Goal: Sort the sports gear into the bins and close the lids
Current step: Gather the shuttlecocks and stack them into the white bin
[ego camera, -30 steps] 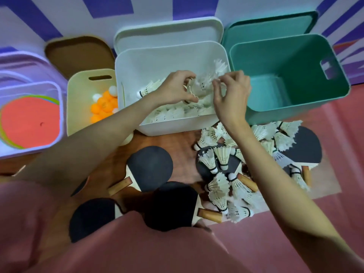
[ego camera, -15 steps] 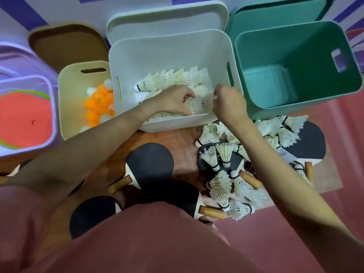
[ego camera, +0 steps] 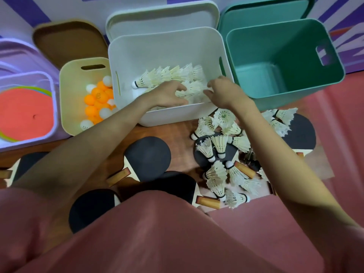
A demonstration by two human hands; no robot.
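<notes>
Now both hands have dropped from above the rim into the white bin [ego camera: 126, 62] at frame centre, left hand [ego camera: 167, 94] and right hand [ego camera: 223, 91] with loosened grips settling shuttlecocks [ego camera: 173, 72] inside, while many more shuttlecocks wait lower right.

A brown wooden floor [ego camera: 183, 134] lies under everything. A pink mat [ego camera: 334, 146] covers it on the right side. A wall with purple and white stripes [ego camera: 29, 14] stands at the back.

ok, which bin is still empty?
The green bin, far right. The white bin holds shuttlecocks, the cream bin balls, the clear bin coloured discs.
</notes>
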